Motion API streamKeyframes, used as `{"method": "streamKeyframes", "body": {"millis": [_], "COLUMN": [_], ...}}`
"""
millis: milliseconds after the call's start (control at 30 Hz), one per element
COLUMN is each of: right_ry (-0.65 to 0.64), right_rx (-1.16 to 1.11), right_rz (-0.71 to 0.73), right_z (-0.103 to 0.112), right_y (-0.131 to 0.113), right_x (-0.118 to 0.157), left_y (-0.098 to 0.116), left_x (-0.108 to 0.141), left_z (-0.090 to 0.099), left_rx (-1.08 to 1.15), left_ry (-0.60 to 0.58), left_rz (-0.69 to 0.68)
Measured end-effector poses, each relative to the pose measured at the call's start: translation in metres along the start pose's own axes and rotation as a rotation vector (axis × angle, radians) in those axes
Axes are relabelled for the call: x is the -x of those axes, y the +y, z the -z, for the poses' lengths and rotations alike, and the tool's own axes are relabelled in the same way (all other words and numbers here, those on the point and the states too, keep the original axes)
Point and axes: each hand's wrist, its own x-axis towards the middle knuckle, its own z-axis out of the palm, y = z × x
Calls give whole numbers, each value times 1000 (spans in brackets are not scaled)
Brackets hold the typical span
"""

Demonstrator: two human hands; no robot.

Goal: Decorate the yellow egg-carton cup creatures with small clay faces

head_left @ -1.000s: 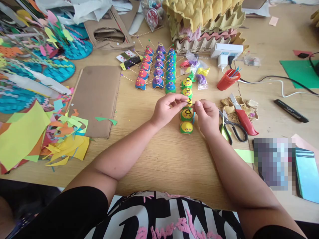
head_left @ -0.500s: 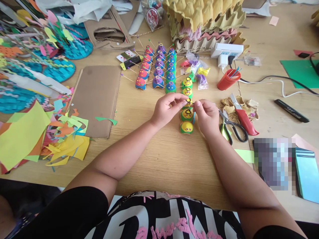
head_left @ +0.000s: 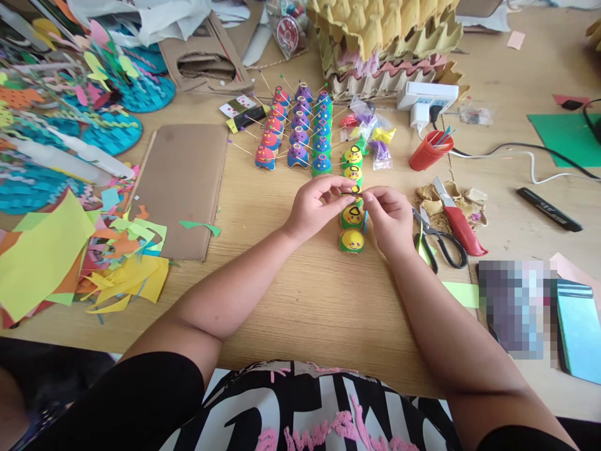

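Between the fingertips of both hands stretches a thin black strand (head_left: 354, 193), its material too small to make out. My left hand (head_left: 313, 207) pinches one end from the left. My right hand (head_left: 392, 216) is closed on the other end. Just beneath them stands a caterpillar of painted egg-carton cups (head_left: 352, 240), yellow on top and green below, with smiling faces. Black loops sit on its cups except the nearest one. My fingers hide part of its middle. Further left are three finished-looking rows: a red caterpillar (head_left: 265, 154), a purple caterpillar (head_left: 297, 152) and a blue-green caterpillar (head_left: 322, 161).
Scissors (head_left: 451, 248), a red-handled knife (head_left: 462, 228) and a red cup (head_left: 429, 151) lie or stand to the right. Bagged coloured clay (head_left: 381, 153) is behind the caterpillar. Cardboard (head_left: 183, 188) and paper scraps (head_left: 126, 275) cover the left. Egg trays (head_left: 385, 37) are stacked at the back.
My right fingertips have shifted slightly left, closer to my left fingertips. The black strand now lies more level between them. Nothing on the table has moved.
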Motion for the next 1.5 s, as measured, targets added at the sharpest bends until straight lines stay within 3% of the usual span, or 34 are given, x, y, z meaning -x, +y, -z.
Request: {"method": "streamKeyframes", "body": {"millis": [200,733,900,1267,1500], "right_ry": [-16,-57,-51,-95,-66], "right_rx": [-11,-104,-109,-120,-12], "right_rz": [-10,-22,-39,-80,62], "right_z": [-1,0,2,3,1], "right_y": [-1,4,5,8,5], "right_x": [1,2,2,2,3], "left_y": [5,1,0,-2,-8], "left_x": [-2,3,3,-2,-2], "left_z": [1,-5,-5,-3,-2], "left_rx": [-40,92,109,493,526], "left_ry": [18,-76,-58,-132,-170], "left_rz": [-54,102,125,323,404]}}
